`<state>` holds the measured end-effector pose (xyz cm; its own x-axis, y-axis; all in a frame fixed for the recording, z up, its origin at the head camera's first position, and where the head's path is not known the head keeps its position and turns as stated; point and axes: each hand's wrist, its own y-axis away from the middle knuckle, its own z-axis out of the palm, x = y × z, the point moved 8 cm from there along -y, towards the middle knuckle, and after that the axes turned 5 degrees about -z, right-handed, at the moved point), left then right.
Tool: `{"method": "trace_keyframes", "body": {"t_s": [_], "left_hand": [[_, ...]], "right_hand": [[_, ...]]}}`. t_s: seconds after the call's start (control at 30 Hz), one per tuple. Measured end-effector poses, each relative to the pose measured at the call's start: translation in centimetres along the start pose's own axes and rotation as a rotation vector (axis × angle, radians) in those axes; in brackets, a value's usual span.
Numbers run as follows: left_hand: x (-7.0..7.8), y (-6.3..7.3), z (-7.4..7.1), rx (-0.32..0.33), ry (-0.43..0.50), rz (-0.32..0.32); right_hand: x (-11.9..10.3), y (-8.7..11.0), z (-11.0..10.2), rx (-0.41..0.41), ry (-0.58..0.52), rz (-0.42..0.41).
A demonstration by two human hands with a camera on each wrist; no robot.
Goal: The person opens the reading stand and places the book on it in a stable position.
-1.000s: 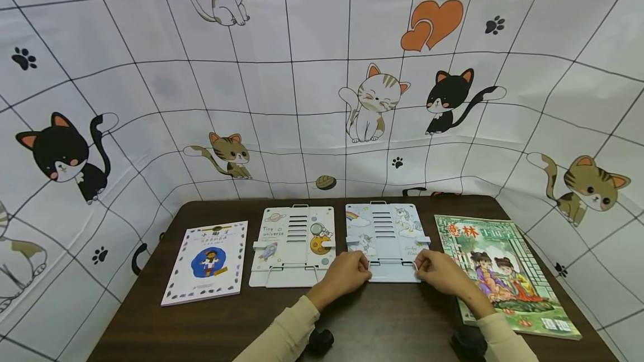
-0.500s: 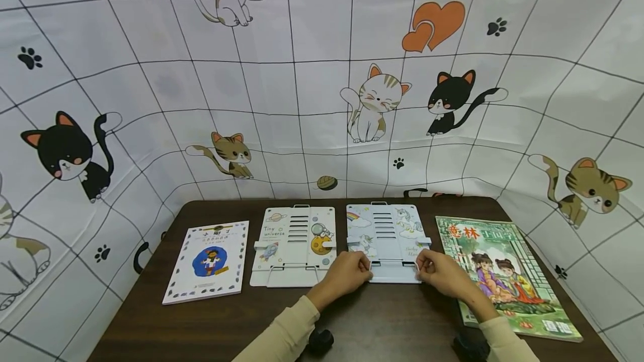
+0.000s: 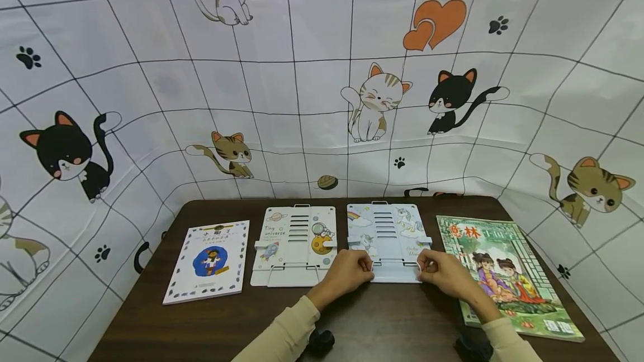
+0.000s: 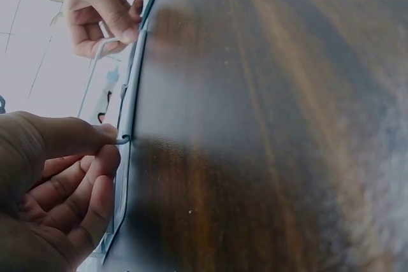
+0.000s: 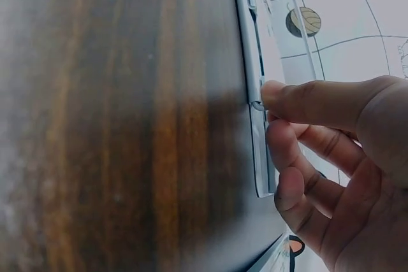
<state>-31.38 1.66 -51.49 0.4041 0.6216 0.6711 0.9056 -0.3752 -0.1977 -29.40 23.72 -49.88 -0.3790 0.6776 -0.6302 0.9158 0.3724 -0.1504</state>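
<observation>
A flat white book stand with unicorns (image 3: pixel 386 239) lies on the table in the head view. My left hand (image 3: pixel 351 270) is at its front left corner, and thumb and forefinger pinch one end of its wire page holder (image 4: pixel 97 54). At the front right corner, my right hand (image 3: pixel 445 274) pinches the other end of that wire. Both wrist views show the wire raised from the stand's front lip (image 4: pixel 135 87). In the right wrist view the thumb and bent forefinger (image 5: pixel 284 141) meet at the lip, hiding the wire's end.
Left of it lies a second book stand with a space print (image 3: pixel 294 278), its wire holder folded flat. A white booklet (image 3: pixel 228 281) is at the far left, a green magazine (image 3: pixel 503 272) at the right beneath my right forearm. A cat-printed cloth (image 3: pixel 302 88) hangs behind the table.
</observation>
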Motion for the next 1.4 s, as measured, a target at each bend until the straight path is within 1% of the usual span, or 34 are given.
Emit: {"method": "trace_keyframes", "body": {"t_s": [0.17,0.3,0.47,0.57,0.7,0.8,0.9,0.93,1.0,1.03,1.1,1.2,1.27,1.33,1.4], "left_hand": [[0.1,-0.1,-0.2,0.011,0.017,0.007],[0.4,0.1,-0.4,0.008,0.015,-0.002],[0.4,0.2,-0.4,0.006,0.009,-0.012],[0.4,0.2,-0.4,0.003,0.004,-0.007],[0.1,0.3,-0.2,-0.029,-0.009,-0.011],[-0.2,0.3,-0.1,-0.072,-0.017,-0.023],[-0.1,0.1,-0.6,-0.104,-0.005,-0.03],[0.0,-0.1,-1.0,-0.106,0.002,-0.029],[0.3,-0.4,-2.0,-0.093,0.026,-0.045],[0.4,-0.6,-2.6,-0.074,0.033,-0.051],[0.5,-1.1,-3.9,-0.023,0.038,-0.07],[0.3,-2.0,-5.4,0.062,0.021,-0.102],[0.1,-2.6,-6.1,0.109,0.007,-0.117],[-0.1,-3.1,-6.4,0.129,0.001,-0.137],[-0.4,-3.6,-6.5,0.138,-0.011,-0.155]], "right_hand": [[-0.1,0.1,-0.2,0.017,0.038,-0.013],[-0.1,0.2,-0.2,0.013,0.062,-0.003],[0.1,0.2,-0.1,0.004,0.064,0.016],[0.2,0.1,-0.1,0.004,0.059,0.024],[0.3,0.1,0.2,-0.021,0.016,0.035],[0.1,0.0,0.2,-0.065,-0.061,0.029],[-0.1,-0.4,-0.5,-0.087,-0.111,0.026],[0.0,-0.7,-0.9,-0.081,-0.112,0.028],[0.1,-1.5,-1.8,-0.056,-0.1,0.043],[0.1,-2.0,-2.3,-0.041,-0.087,0.041],[0.1,-3.0,-3.3,-0.001,-0.066,0.047],[0.2,-4.5,-4.6,0.066,-0.017,0.067],[0.7,-5.4,-5.1,0.108,0.029,0.094],[1.4,-6.2,-5.3,0.141,0.066,0.131],[2.1,-6.8,-5.4,0.154,0.09,0.165]]}}
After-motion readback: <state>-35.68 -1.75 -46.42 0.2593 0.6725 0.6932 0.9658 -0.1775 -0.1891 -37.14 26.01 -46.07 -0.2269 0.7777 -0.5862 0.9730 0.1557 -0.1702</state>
